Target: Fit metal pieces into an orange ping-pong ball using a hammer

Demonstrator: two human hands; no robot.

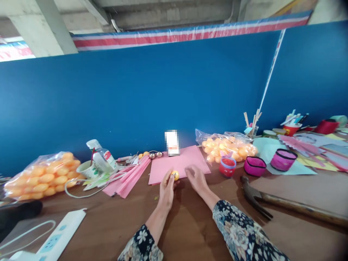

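Note:
My left hand (pixel 167 186) is closed around an orange ping-pong ball (pixel 176 175), held over the near edge of a sheet of pink paper (pixel 159 170). A small dark mark or piece shows on the ball's side by the thumb. Just right of the ball, apart from it, my right hand (pixel 196 177) hovers over the paper with its fingers bent and drawn together. Whether anything small sits between those fingertips is too blurred to make out. A phone-like white upright thing (pixel 172 142), blurred out, stands at the paper's back edge.
Bags of orange balls (pixel 46 177) (pixel 225 146) lie left and right. A claw hammer (pixel 293 206) rests at the right, near magenta fabric rings (pixel 255 166) and a red cup (pixel 227 167). Pink strips (pixel 130 177), a bottle (pixel 102 156) and a power strip (pixel 56 241) are leftward. A blue partition (pixel 163 87) stands behind.

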